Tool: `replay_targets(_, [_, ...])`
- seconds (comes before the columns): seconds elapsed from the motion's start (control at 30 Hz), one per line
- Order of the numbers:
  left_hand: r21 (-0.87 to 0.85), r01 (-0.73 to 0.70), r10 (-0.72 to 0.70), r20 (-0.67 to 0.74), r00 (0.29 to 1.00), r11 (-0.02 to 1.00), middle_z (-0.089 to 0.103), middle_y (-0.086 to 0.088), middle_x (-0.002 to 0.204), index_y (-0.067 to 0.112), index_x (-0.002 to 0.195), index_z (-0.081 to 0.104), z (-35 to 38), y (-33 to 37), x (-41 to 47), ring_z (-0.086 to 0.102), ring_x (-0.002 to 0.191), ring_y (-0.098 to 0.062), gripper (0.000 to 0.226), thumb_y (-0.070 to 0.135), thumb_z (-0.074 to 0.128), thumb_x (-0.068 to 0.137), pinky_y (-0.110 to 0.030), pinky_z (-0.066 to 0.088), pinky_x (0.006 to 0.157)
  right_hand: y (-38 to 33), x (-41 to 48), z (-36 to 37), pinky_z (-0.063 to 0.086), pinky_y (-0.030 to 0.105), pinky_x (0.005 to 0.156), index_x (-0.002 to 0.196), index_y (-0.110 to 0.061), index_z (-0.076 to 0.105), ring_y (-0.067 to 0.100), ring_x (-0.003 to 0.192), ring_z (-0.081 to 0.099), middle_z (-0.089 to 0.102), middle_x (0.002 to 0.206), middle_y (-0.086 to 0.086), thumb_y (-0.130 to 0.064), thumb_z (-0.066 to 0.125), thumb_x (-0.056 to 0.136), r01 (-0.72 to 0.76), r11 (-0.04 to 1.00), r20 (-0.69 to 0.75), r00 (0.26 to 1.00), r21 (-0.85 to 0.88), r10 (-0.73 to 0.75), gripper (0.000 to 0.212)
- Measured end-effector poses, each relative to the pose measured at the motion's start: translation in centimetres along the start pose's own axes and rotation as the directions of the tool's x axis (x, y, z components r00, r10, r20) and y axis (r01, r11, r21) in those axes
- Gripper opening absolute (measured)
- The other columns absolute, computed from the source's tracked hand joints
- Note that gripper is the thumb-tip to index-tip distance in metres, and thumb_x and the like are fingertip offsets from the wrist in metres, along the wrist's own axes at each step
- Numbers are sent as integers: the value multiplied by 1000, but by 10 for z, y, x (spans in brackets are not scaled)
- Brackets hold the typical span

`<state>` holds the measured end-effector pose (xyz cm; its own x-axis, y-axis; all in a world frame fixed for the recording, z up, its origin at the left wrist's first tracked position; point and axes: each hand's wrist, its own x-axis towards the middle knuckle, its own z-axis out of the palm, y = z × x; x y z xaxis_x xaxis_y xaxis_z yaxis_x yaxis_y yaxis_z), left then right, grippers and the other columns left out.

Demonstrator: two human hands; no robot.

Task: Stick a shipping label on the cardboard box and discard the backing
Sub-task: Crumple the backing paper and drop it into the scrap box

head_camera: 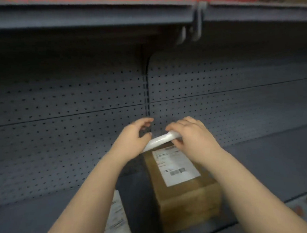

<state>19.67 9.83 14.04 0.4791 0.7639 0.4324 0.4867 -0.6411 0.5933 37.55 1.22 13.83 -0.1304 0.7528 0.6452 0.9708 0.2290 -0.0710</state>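
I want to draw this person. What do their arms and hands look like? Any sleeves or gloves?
No gloves and no sleeves show: the left hand and the right hand are bare, and both forearms are uncovered right down to the picture's bottom edge. No watch, ring or bracelet is visible. The picture is slightly blurry.

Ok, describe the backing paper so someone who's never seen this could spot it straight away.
Look at the grey shelf with the pegboard back, then the cardboard box standing on it. Just above the box's far end, both hands pinch the backing: a blank, glossy white, curled strip, unlike the flat printed label on the box.
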Motion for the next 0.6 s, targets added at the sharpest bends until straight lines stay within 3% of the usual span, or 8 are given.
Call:
replay_targets(0.1, [-69, -79, 83, 50, 995, 994, 58, 9, 124, 33, 131, 51, 51, 46, 25, 52, 115, -8, 41, 23, 56, 92, -29, 42, 99, 57, -32, -35, 42, 41, 81, 108, -21, 63, 28, 97, 54, 69, 98, 2, -11, 68, 77, -128, 989, -29, 992, -70, 127, 33])
replay_targets(0.27, [-166, -185, 210, 151, 966, 969, 60, 7, 120, 30, 129, 54, 155, 137, 56, 55, 110, -10, 36, 26, 53, 93, -27, 42, 96, 151, -104, -98, 49, 43, 72, 105, -16, 63, 32, 88, 55, 68, 88, 6, -12, 69, 74, -309, 935, -46, 951, -175, 306, 31])
replay_targets(0.6, [-392, -175, 329, 371, 868, 903, 60, 8, 116, 30, 124, 57, 381, 313, 72, 55, 108, -9, 30, 28, 51, 95, -28, 44, 94, 324, -273, -214, 50, 42, 72, 110, -20, 59, 32, 90, 55, 69, 98, 5, -19, 67, 74, -553, 770, -52, 821, -319, 568, 36])
